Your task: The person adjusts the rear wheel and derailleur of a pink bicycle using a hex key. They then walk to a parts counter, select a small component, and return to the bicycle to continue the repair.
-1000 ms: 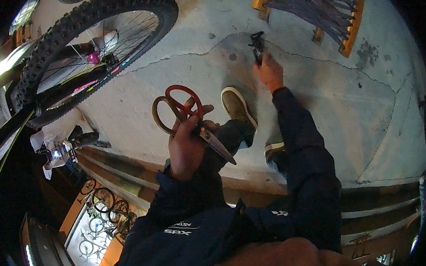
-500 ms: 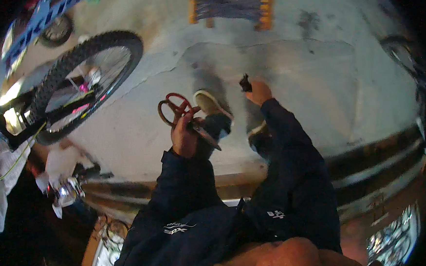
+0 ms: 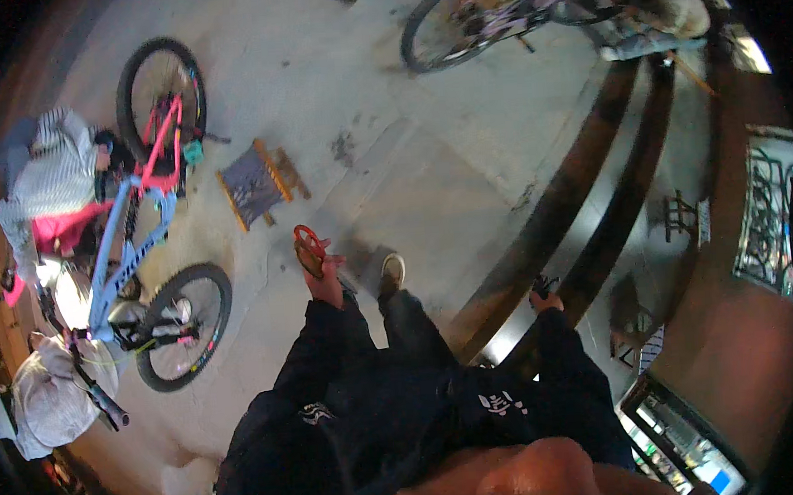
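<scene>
My left hand (image 3: 326, 291) is closed around a pair of scissors (image 3: 309, 244) with red loop handles. The loops stick up above the fist, and the blades are partly hidden and blurred beside it. Out to the right, my right hand (image 3: 547, 303) is closed on a small black object (image 3: 544, 284) whose kind I cannot make out. That hand is above the steps, well apart from the left one. One of my shoes (image 3: 393, 271) shows on the concrete between the two arms.
A blue and pink bicycle (image 3: 111, 256) stands at left, beside a person in a striped top (image 3: 60, 168). Ahead is a low woven stool (image 3: 255, 185). Dark-edged steps (image 3: 584, 195) run along the right. A purple bicycle (image 3: 464, 16) and another person (image 3: 673, 13) are at far right.
My view has turned to the right, so the stool and the bicycle now lie further left. My right hand has swung outward from my left, still holding the black object. The scissors stay in my left hand.
</scene>
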`<state>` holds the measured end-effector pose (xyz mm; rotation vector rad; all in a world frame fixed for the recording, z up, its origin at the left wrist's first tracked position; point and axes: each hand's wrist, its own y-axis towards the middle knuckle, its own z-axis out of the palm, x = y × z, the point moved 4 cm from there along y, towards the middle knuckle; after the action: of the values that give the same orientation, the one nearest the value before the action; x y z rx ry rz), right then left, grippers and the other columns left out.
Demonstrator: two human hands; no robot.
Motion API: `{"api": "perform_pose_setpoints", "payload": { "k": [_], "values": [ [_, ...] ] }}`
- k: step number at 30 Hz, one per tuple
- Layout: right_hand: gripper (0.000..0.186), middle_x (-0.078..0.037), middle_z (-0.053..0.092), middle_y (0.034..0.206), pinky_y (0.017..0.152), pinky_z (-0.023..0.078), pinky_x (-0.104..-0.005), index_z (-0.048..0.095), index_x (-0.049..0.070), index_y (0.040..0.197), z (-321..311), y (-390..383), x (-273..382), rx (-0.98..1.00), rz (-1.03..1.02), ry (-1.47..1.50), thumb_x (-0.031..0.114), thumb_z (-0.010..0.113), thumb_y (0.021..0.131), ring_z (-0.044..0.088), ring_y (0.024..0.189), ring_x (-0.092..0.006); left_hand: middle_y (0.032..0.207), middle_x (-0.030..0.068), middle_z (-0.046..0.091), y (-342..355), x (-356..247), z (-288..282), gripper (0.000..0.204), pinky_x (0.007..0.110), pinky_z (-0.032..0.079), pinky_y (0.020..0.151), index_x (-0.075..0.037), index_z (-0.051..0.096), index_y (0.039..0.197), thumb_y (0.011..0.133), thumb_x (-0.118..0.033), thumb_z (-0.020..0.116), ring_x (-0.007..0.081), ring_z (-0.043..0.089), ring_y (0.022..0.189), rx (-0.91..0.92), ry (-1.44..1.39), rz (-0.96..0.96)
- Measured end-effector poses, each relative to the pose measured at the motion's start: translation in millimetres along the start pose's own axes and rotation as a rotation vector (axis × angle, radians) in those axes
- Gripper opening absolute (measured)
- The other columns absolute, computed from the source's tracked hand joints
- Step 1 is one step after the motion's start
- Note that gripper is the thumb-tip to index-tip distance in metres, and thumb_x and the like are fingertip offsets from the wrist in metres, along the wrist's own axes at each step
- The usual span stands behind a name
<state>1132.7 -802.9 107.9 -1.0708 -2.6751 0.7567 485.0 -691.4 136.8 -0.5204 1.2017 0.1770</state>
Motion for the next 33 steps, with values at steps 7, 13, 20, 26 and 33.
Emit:
{"api": "perform_pose_setpoints", "payload": {
  "k": [7,13,20,26,33],
  "values": [
    [0.070,-0.019,0.076,0.104,0.093,0.055,-0.0474,0.079,0.009,0.111,-24,-92,-42,-0.038,0.238,0.239,0.069,0.072,0.075,0.072,0.104,-0.0366,0.135,0.0139,0.055,59,-57,67,0.075,0.033,0.052,0.091,-0.004,0.030,0.154,0.086,0.002,0.062,0.0224,0.058,0.110,-0.031,0.232,0.067],
    [0.083,-0.024,0.068,0.128,0.097,0.053,-0.0468,0.067,0.000,0.130,-60,-85,16,0.214,0.314,0.374,0.066,0.069,0.079,0.067,0.116,-0.0399,0.125,0.0141,0.056,127,-55,109,0.060,0.035,0.053,0.089,-0.002,0.038,0.143,0.088,-0.001,0.062,0.0237,0.061,0.107,0.011,0.611,0.173],
    [0.080,-0.024,0.071,0.123,0.098,0.052,-0.0466,0.069,0.000,0.126,-111,12,1,0.127,0.386,0.415,0.065,0.071,0.080,0.067,0.116,-0.0398,0.111,0.0159,0.060,207,-12,295,0.049,0.039,0.054,0.081,0.001,0.050,0.132,0.086,-0.007,0.066,0.0258,0.064,0.096,0.217,0.756,0.142],
    [0.072,-0.022,0.074,0.117,0.096,0.053,-0.0454,0.073,0.000,0.119,-151,75,-22,-0.091,0.477,0.863,0.062,0.071,0.083,0.069,0.113,-0.0367,0.101,0.0133,0.064,250,14,515,0.040,0.041,0.054,0.082,0.000,0.055,0.124,0.087,-0.012,0.068,0.0287,0.066,0.090,0.541,0.932,0.173],
    [0.076,-0.023,0.073,0.118,0.096,0.053,-0.0477,0.071,0.000,0.122,-143,200,-77,0.064,0.651,0.809,0.066,0.068,0.084,0.068,0.113,-0.0394,0.101,0.0205,0.068,235,70,740,0.036,0.044,0.054,0.082,0.001,0.061,0.115,0.085,-0.017,0.072,0.0364,0.069,0.092,0.681,1.115,0.193]
  ]
}}
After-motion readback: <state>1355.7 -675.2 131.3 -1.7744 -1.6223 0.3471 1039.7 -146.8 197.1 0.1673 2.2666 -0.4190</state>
